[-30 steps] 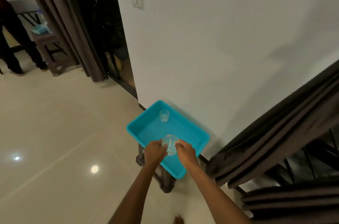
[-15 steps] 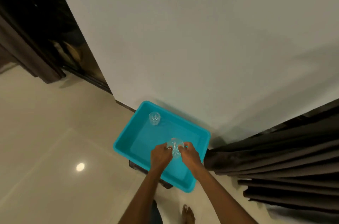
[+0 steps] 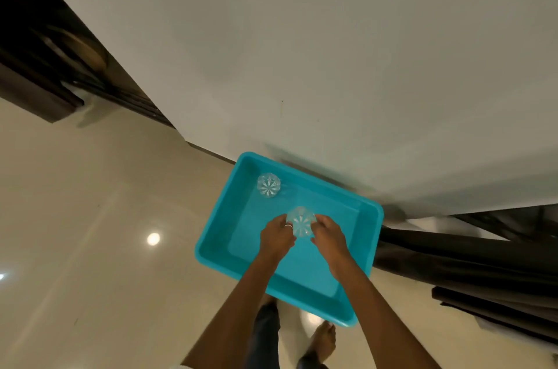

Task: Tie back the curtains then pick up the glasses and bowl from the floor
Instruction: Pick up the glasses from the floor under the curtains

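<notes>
A clear cut glass (image 3: 300,222) is held between both hands over the middle of a turquoise plastic tub (image 3: 217,225). My left hand (image 3: 276,237) grips its left side and my right hand (image 3: 329,235) grips its right side, fingers curled round it. A second clear glass (image 3: 268,185) stands inside the tub near its far left corner. A dark brown curtain (image 3: 471,266) hangs bunched at the right, next to the tub. No bowl is in view.
The tub sits against a white wall (image 3: 332,51), on a stand hidden beneath it. Glossy beige floor tiles (image 3: 90,232) spread to the left. A dark doorway with another curtain (image 3: 33,72) is at the far left. My bare foot (image 3: 323,341) is below the tub.
The view has tilted down and closer to the tub. Both hands have lowered the glass further into the tub, still holding it.
</notes>
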Available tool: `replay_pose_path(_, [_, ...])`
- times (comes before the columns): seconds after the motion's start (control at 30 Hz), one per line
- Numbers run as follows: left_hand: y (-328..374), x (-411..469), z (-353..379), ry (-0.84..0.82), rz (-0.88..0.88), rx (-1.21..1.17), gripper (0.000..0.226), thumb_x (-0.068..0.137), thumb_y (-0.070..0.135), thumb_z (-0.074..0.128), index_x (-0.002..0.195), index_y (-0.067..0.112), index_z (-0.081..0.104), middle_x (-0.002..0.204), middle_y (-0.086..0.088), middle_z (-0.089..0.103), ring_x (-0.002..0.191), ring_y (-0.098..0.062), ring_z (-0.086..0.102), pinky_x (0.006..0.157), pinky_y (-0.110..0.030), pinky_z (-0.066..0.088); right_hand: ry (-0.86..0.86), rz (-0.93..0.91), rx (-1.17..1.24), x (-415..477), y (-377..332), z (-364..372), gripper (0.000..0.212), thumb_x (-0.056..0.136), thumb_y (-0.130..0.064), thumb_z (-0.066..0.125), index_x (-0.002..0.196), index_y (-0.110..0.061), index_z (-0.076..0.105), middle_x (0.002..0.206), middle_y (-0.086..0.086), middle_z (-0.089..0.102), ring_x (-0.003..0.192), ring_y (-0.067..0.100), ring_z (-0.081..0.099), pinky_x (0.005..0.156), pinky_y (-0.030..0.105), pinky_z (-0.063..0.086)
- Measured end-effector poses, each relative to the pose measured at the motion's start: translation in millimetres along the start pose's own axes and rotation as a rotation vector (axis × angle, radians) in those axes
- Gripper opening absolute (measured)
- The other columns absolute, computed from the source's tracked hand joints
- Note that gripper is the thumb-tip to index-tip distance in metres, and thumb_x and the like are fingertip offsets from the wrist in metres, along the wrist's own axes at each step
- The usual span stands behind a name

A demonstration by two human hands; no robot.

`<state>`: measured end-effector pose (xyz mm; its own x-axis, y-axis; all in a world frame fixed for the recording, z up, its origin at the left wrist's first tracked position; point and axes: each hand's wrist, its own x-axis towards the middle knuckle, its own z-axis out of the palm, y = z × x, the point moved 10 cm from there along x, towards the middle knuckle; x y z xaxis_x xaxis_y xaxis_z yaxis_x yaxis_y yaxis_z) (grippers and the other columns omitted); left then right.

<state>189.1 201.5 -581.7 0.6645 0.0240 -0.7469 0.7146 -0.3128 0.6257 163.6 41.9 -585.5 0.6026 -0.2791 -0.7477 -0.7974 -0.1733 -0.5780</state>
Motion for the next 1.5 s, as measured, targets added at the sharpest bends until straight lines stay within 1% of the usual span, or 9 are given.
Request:
replay_pose_path(0.33, [0.2, 71.3, 36.5, -0.134, -0.087, -0.120, 0.035, 0.075, 0.032, 0.050, 0.106, 0.029, 0.064, 0.108, -0.001, 0.068, 0.095, -0.020, 0.065, 0.090, -0.037, 0.057, -0.026, 0.049, 0.080, 80.6, 14.7, 12.2, 0.025, 0.093, -0.017, 0.049, 0.099, -0.029, 0.069, 0.103, 0.000, 0.072, 0.106, 0.027, 0.068, 0.099, 0.051, 0.053])
replay_pose_path(0.43, [-12.1, 93.7, 44.5, -0.150, -0.102, -0.097, 0.024, 0.093, 0.023, 0.052, 0.114, 0.028, 0.063, 0.118, -0.004, 0.068, 0.105, -0.023, 0.066, 0.093, -0.038, 0.057, -0.045, 0.050, 0.073, 95.0, 21.6, 16.3, 0.024, 0.092, -0.020, 0.050, 0.104, -0.028, 0.069, 0.105, 0.001, 0.072, 0.106, 0.028, 0.067, 0.100, 0.053, 0.053])
replay_pose_path(0.63, [-42.4, 123.2, 55.2, -0.176, -0.138, -0.100, 0.049, 0.100, 0.016, 0.046, 0.148, 0.024, 0.049, 0.137, -0.004, 0.061, 0.109, -0.016, 0.065, 0.081, -0.026, 0.059, -0.080, 0.042, 0.085, 113.0, 29.3, 24.4, 0.030, 0.092, -0.020, 0.050, 0.110, -0.036, 0.068, 0.111, -0.006, 0.071, 0.110, 0.022, 0.065, 0.104, 0.050, 0.051])
replay_pose_path(1.07, [-46.8, 139.4, 61.4, -0.246, -0.150, -0.148, 0.057, 0.099, 0.015, 0.050, 0.154, 0.024, 0.040, 0.146, -0.008, 0.053, 0.121, -0.020, 0.062, 0.092, -0.029, 0.058, -0.087, 0.072, 0.156, 122.7, 29.9, 30.0, 0.024, 0.100, -0.016, 0.051, 0.111, -0.034, 0.063, 0.115, -0.003, 0.068, 0.108, 0.019, 0.064, 0.105, 0.045, 0.051])
replay_pose_path(1.33, [-48.1, 141.9, 65.0, -0.282, -0.139, -0.148, 0.059, 0.101, 0.014, 0.048, 0.157, 0.026, 0.034, 0.153, -0.005, 0.048, 0.124, -0.018, 0.060, 0.092, -0.028, 0.057, -0.048, 0.082, 0.173, 125.8, 34.3, 23.1, 0.018, 0.102, -0.014, 0.050, 0.100, -0.029, 0.060, 0.102, -0.007, 0.064, 0.106, 0.020, 0.062, 0.108, 0.050, 0.049])
replay_pose_path(1.4, [-47.8, 138.0, 62.7, -0.271, -0.152, -0.164, 0.063, 0.102, 0.013, 0.050, 0.159, 0.025, 0.027, 0.157, -0.004, 0.041, 0.126, -0.019, 0.058, 0.095, -0.030, 0.057, -0.025, 0.094, 0.202, 120.4, 33.3, 19.0, 0.018, 0.103, -0.012, 0.051, 0.117, -0.020, 0.059, 0.105, -0.003, 0.063, 0.118, 0.028, 0.061, 0.109, 0.052, 0.047])
replay_pose_path(1.43, [-48.0, 134.7, 60.1, -0.253, -0.162, -0.170, 0.066, 0.101, 0.014, 0.052, 0.160, 0.023, 0.025, 0.160, -0.003, 0.037, 0.126, -0.020, 0.057, 0.096, -0.033, 0.057, -0.013, 0.102, 0.199, 115.9, 32.3, 16.8, 0.027, 0.102, -0.013, 0.052, 0.130, -0.012, 0.054, 0.141, 0.002, 0.041, 0.123, 0.031, 0.059, 0.110, 0.053, 0.046])
replay_pose_path(1.47, [-48.6, 130.5, 56.6, -0.229, -0.183, -0.177, 0.068, 0.101, 0.016, 0.055, 0.161, 0.022, 0.023, 0.162, -0.003, 0.032, 0.126, -0.022, 0.057, 0.096, -0.035, 0.057, -0.007, 0.116, 0.186, 112.3, 33.3, 15.4, 0.035, 0.102, -0.013, 0.053, 0.137, -0.009, 0.050, 0.099, -0.007, 0.040, 0.123, 0.031, 0.058, 0.109, 0.052, 0.047])
replay_pose_path(1.5, [-49.6, 125.8, 53.5, -0.206, -0.209, -0.186, 0.070, 0.101, 0.018, 0.058, 0.161, 0.021, 0.022, 0.163, -0.003, 0.030, 0.127, -0.024, 0.056, 0.094, -0.036, 0.058, -0.006, 0.130, 0.167, 109.1, 35.2, 14.1, 0.041, 0.101, -0.015, 0.054, 0.141, -0.009, 0.046, 0.120, 0.007, 0.059, 0.119, 0.029, 0.060, 0.108, 0.051, 0.048])
